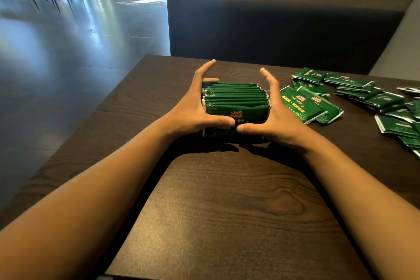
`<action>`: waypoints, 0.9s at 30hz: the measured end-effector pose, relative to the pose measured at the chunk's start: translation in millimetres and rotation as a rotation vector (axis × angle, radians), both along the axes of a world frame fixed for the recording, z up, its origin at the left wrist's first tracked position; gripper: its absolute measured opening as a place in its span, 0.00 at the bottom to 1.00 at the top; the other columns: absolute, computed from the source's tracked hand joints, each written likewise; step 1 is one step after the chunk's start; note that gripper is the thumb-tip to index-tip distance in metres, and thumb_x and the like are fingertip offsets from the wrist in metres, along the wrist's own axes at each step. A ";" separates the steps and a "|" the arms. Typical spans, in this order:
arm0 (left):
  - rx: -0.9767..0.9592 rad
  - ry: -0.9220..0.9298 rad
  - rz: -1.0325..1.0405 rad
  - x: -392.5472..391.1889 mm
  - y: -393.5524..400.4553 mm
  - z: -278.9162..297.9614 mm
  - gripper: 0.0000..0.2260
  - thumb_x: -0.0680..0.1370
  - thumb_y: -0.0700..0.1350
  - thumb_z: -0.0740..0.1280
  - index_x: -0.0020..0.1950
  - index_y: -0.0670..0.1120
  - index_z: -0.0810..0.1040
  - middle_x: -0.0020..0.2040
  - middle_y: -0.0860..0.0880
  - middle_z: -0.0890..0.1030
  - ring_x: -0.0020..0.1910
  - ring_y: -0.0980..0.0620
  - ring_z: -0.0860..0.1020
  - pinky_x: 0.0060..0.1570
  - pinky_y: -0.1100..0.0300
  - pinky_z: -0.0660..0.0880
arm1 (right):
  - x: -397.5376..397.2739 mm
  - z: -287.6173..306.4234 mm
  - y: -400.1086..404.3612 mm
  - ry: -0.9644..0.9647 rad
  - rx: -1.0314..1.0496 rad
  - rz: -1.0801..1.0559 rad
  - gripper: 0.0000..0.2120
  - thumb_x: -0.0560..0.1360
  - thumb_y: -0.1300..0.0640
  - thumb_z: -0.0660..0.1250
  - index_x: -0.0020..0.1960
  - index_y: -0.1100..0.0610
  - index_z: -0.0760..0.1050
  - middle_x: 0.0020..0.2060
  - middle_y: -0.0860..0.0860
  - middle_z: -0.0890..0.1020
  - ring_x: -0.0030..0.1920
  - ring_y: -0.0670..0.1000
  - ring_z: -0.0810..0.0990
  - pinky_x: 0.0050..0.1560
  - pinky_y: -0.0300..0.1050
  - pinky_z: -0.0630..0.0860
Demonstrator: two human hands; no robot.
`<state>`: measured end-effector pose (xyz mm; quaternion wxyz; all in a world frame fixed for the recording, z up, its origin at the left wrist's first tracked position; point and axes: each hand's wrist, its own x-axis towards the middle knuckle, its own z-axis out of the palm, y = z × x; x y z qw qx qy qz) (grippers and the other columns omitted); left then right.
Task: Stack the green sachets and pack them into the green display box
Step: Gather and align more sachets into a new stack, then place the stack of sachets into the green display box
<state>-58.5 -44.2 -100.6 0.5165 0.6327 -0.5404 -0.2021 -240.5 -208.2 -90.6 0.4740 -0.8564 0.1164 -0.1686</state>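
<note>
Daylight pours in from the far left, glaring off the floor (pixel 75 29), which looks soft and blurred. The dark counter (pixel 227 200) carries a sheen near and hard shadows beneath both forearms. Wide-angle distortion bends the edges.

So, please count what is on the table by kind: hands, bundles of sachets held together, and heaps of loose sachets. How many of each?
Hands: 2, the left hand and the right hand, pressing the bundle from both sides
Held bundle of green sachets: 1
Heap of loose green sachets on the table: 1; the single sachets overlap too much to count
Total: 4
</note>
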 end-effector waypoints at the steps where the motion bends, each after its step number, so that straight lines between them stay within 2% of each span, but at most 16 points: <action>1: -0.010 -0.007 0.010 0.3 -0.2 -0.3 0.58 0.64 0.52 0.83 0.83 0.57 0.47 0.74 0.47 0.66 0.71 0.55 0.73 0.66 0.69 0.73 | 0.1 0.3 0.1 0.000 -0.010 -0.001 0.62 0.66 0.60 0.82 0.81 0.42 0.40 0.61 0.37 0.73 0.57 0.24 0.73 0.54 0.20 0.68; 8: 0.029 -0.008 -0.038 2.2 -1.7 -2.0 0.59 0.65 0.46 0.85 0.83 0.57 0.46 0.74 0.48 0.69 0.71 0.55 0.75 0.70 0.64 0.72 | 1.3 -2.7 -5.5 -0.005 0.005 0.000 0.61 0.66 0.63 0.82 0.81 0.43 0.42 0.60 0.34 0.72 0.57 0.24 0.73 0.54 0.21 0.69; 11: 0.048 -0.007 -0.033 3.9 -3.8 -5.8 0.57 0.68 0.41 0.83 0.83 0.56 0.46 0.73 0.46 0.73 0.70 0.53 0.76 0.70 0.59 0.74 | 4.8 -6.1 -3.0 -0.023 -0.006 -0.035 0.59 0.66 0.64 0.82 0.81 0.43 0.45 0.61 0.40 0.76 0.59 0.31 0.77 0.54 0.25 0.72; 15: 0.057 0.018 0.050 4.2 -4.6 -6.3 0.55 0.69 0.37 0.82 0.83 0.54 0.48 0.68 0.48 0.77 0.66 0.54 0.79 0.66 0.61 0.76 | 10.3 -13.6 -1.1 -0.044 0.024 -0.091 0.58 0.66 0.65 0.82 0.80 0.43 0.48 0.65 0.49 0.77 0.61 0.39 0.79 0.55 0.30 0.75; 18: 0.098 0.038 0.093 -0.9 -3.0 1.9 0.51 0.68 0.37 0.83 0.81 0.50 0.54 0.67 0.48 0.77 0.65 0.53 0.79 0.66 0.59 0.78 | 6.5 -6.9 0.6 -0.023 0.061 -0.122 0.58 0.66 0.65 0.81 0.81 0.45 0.47 0.65 0.46 0.75 0.59 0.36 0.77 0.53 0.28 0.75; 20: 0.116 0.042 0.133 -3.3 1.4 4.4 0.44 0.67 0.39 0.84 0.76 0.46 0.63 0.65 0.48 0.80 0.64 0.52 0.81 0.65 0.52 0.79 | 3.4 0.3 5.1 -0.006 0.048 -0.127 0.58 0.66 0.66 0.81 0.82 0.48 0.47 0.60 0.40 0.73 0.55 0.33 0.76 0.52 0.25 0.75; 22: 0.142 0.042 0.164 -6.4 7.6 10.0 0.37 0.65 0.41 0.85 0.69 0.43 0.71 0.62 0.48 0.83 0.61 0.53 0.83 0.64 0.48 0.80 | 0.8 4.8 12.9 0.003 0.049 -0.141 0.57 0.66 0.67 0.81 0.82 0.51 0.47 0.57 0.36 0.70 0.54 0.35 0.75 0.50 0.23 0.73; 24: 0.143 0.053 0.172 -48.0 3.1 36.6 0.34 0.65 0.40 0.85 0.67 0.42 0.73 0.60 0.48 0.84 0.60 0.53 0.84 0.62 0.52 0.81 | -37.5 27.5 6.0 0.004 0.073 -0.162 0.56 0.66 0.68 0.81 0.82 0.53 0.49 0.58 0.38 0.71 0.57 0.38 0.75 0.47 0.21 0.71; 27: 0.143 0.059 0.182 -58.5 26.1 45.2 0.31 0.66 0.37 0.84 0.65 0.40 0.74 0.58 0.47 0.85 0.57 0.54 0.85 0.56 0.59 0.82 | -43.5 29.6 21.8 0.047 0.061 -0.142 0.56 0.65 0.62 0.82 0.82 0.55 0.51 0.66 0.47 0.72 0.66 0.45 0.72 0.49 0.21 0.71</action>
